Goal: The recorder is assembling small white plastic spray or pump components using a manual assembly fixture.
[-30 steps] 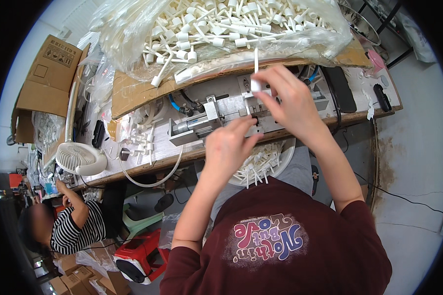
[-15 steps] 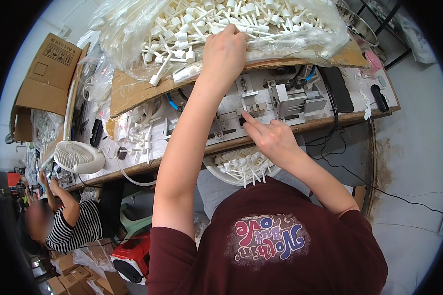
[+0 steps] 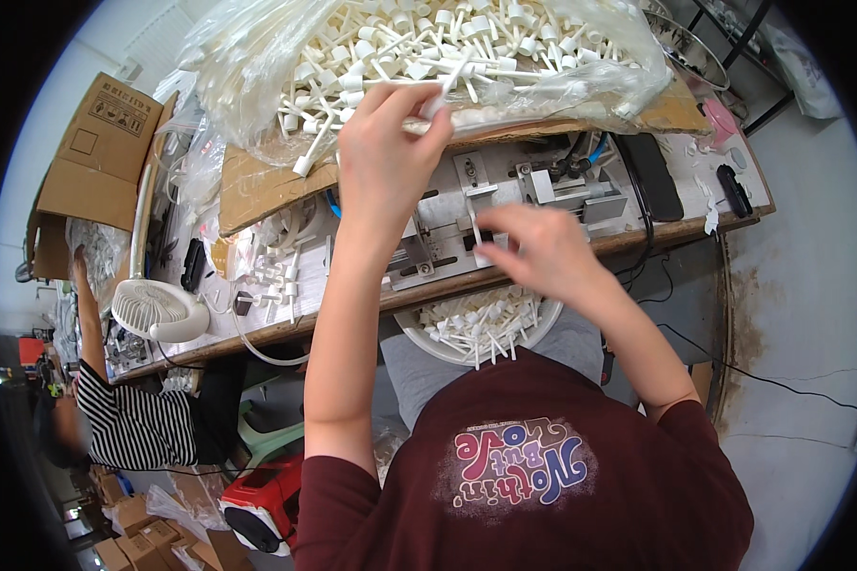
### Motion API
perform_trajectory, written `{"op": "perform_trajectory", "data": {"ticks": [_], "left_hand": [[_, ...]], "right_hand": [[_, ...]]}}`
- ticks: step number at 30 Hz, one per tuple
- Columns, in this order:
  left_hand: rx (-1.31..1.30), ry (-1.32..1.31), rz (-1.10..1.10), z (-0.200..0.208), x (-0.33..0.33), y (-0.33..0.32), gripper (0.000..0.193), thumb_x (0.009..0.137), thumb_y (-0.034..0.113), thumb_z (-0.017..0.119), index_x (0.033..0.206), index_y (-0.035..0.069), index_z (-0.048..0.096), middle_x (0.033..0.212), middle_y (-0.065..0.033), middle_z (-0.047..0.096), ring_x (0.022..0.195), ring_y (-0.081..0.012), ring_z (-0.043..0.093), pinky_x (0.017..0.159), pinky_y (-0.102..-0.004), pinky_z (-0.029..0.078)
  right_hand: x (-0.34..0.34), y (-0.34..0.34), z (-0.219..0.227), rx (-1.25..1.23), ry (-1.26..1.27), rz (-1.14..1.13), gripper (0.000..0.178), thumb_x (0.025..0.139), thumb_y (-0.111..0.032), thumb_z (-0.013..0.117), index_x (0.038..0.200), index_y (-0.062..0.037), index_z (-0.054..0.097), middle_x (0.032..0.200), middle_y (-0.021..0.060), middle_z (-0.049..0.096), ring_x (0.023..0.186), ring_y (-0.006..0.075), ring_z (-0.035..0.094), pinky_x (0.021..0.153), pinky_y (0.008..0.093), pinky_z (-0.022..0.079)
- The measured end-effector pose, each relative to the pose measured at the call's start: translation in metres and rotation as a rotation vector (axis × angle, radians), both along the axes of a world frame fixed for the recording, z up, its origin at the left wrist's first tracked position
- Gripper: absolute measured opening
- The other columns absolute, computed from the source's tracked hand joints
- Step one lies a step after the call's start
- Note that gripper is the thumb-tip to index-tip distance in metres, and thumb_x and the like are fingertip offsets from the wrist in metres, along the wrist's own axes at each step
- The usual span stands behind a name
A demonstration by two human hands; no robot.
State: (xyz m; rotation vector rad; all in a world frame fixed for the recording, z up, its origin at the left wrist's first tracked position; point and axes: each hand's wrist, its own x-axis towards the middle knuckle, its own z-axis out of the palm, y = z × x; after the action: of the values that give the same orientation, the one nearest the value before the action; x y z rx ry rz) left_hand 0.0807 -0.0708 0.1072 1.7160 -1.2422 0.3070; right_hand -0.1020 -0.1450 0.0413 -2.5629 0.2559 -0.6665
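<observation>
My left hand (image 3: 388, 143) is raised at the front edge of the pile, with thumb and forefinger pinching a white long-handled plastic scoop (image 3: 455, 78). Small cup heads on thin sticks make up the heap of white scoops (image 3: 428, 40) in a clear plastic bag behind it. My right hand (image 3: 543, 249), smeared by motion, hovers at the metal fixture (image 3: 481, 195) on the bench. Its thumb and forefinger come up to a slim white piece (image 3: 477, 226) there; whether they grip it is unclear. Between my legs sits a white bowl (image 3: 419, 344) of similar scoops.
Torn cardboard (image 3: 276, 186) lies under the bag. A dark phone-like slab (image 3: 652, 176) and a black cutter (image 3: 733, 190) lie at the right end. To the left stand a small white fan (image 3: 159, 309) and a cardboard box (image 3: 95, 143). A co-worker in a striped shirt (image 3: 143, 419) reaches up.
My left hand has drawn back from the heap toward me, bringing out a scoop. My right hand has shifted slightly right, its fingers spreading from the fixture. The co-worker's arm has reached farther up.
</observation>
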Motion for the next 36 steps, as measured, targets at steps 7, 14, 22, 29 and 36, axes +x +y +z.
{"op": "perform_trajectory", "data": {"ticks": [7, 14, 22, 29, 36], "left_hand": [[0.069, 0.272, -0.159, -0.022, -0.053, 0.063, 0.025, 0.077, 0.004, 0.080, 0.100, 0.001, 0.070, 0.099, -0.0075, 0.061, 0.075, -0.0127, 0.064, 0.064, -0.0264, 0.061], [0.313, 0.037, -0.102, -0.086, -0.083, 0.081, 0.027, 0.080, 0.007, 0.077, 0.106, 0.002, 0.070, 0.129, -0.0123, 0.063, 0.087, -0.0234, 0.072, 0.073, -0.0315, 0.058], [0.346, -0.280, -0.041, -0.112, -0.082, 0.067, 0.029, 0.074, 0.011, 0.077, 0.101, 0.005, 0.072, 0.123, -0.0106, 0.067, 0.072, -0.0212, 0.068, 0.067, -0.0325, 0.052], [0.417, -0.252, -0.033, -0.106, -0.077, 0.064, 0.027, 0.072, 0.012, 0.078, 0.097, 0.007, 0.073, 0.122, -0.0084, 0.068, 0.060, -0.0206, 0.065, 0.060, -0.0313, 0.052], [0.370, 0.037, -0.140, -0.079, -0.061, 0.062, 0.027, 0.079, 0.025, 0.081, 0.098, 0.008, 0.073, 0.105, -0.0074, 0.073, 0.061, -0.0165, 0.068, 0.058, -0.0298, 0.054]], "right_hand": [[0.070, -0.072, 0.051, -0.201, -0.405, -0.170, 0.023, 0.083, -0.019, 0.070, 0.102, -0.0075, 0.068, 0.094, 0.0102, 0.070, 0.092, 0.0307, 0.066, 0.086, 0.0413, 0.051], [0.131, -0.094, 0.060, -0.459, 0.156, -0.296, 0.035, 0.080, -0.014, 0.071, 0.114, -0.0097, 0.066, 0.101, 0.0120, 0.069, 0.098, 0.0289, 0.066, 0.084, 0.0413, 0.054], [0.106, -0.109, 0.043, -0.450, -0.200, -0.153, 0.020, 0.081, -0.012, 0.070, 0.100, -0.0085, 0.071, 0.085, 0.0070, 0.069, 0.077, 0.0237, 0.066, 0.070, 0.0352, 0.054], [0.047, -0.070, 0.074, 0.477, -0.043, -0.043, 0.021, 0.079, -0.005, 0.078, 0.098, -0.0019, 0.069, 0.085, 0.0043, 0.068, 0.070, 0.0088, 0.065, 0.064, 0.0221, 0.051], [-0.012, -0.029, 0.021, 0.454, -0.158, -0.006, 0.028, 0.080, 0.000, 0.076, 0.106, 0.0037, 0.066, 0.112, 0.0094, 0.064, 0.086, 0.0141, 0.069, 0.070, 0.0249, 0.055]]}}
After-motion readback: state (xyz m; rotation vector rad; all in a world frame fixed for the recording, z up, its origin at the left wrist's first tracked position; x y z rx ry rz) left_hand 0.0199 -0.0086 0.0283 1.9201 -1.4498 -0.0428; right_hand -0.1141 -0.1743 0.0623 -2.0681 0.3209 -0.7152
